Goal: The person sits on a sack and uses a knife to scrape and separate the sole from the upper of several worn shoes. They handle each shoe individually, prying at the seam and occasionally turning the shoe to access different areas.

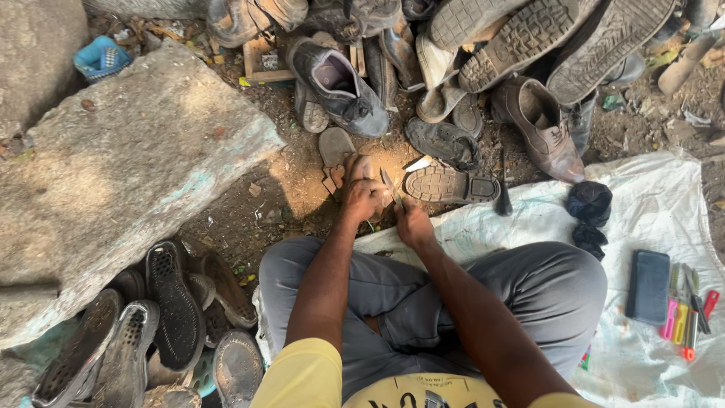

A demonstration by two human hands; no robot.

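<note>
Both forearms reach forward over the crossed grey-trousered legs, the left hand curled shut around a small tan piece of sole material and the right hand closed on a short knife whose pale blade slants up toward that piece. The piece looks flat, brownish and worn, held just left of the single upturned ridged sole lying on the dirt. Right of that sole stand one brown leather shoe, one dark phone and two black bundles.
</note>
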